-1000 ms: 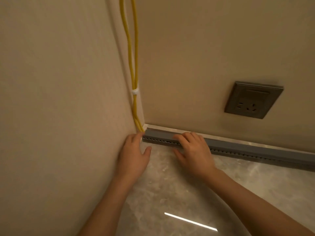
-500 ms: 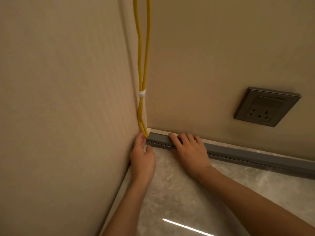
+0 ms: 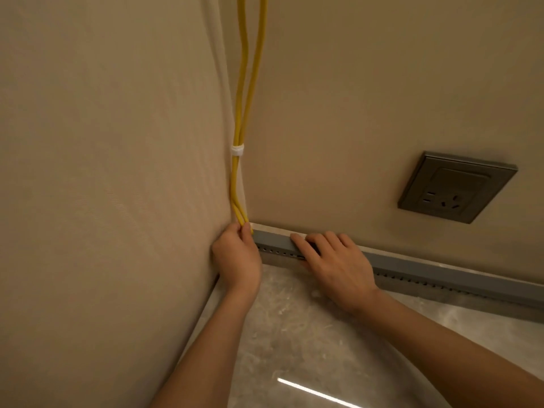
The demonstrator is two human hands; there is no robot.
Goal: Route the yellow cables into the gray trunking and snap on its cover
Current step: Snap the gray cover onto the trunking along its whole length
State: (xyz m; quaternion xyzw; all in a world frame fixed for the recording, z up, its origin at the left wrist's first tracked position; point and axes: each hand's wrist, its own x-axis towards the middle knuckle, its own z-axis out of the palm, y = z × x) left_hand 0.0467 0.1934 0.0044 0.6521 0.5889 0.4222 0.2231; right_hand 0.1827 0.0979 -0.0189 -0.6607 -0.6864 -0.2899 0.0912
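Note:
Two yellow cables [image 3: 239, 119] run down the wall corner, bound by a white tie [image 3: 237, 150], and disappear at the left end of the gray trunking [image 3: 426, 269]. The trunking lies along the foot of the back wall, perforated on its front face, with its cover on top. My left hand [image 3: 237, 257] is in the corner and pinches the cables' lowest visible part at the trunking's end. My right hand [image 3: 332, 260] lies flat on the trunking's top, fingers straight and pressing near its left end.
A dark wall socket [image 3: 456, 187] sits on the back wall above the trunking, to the right. The left wall [image 3: 103, 187] stands close beside my left arm. The marble floor [image 3: 309, 334] stretches below, with a bright light reflection [image 3: 318, 393].
My left hand has gone from resting open by the trunking's end to pinching the cables in the corner. My right hand has slid a little left along the trunking top.

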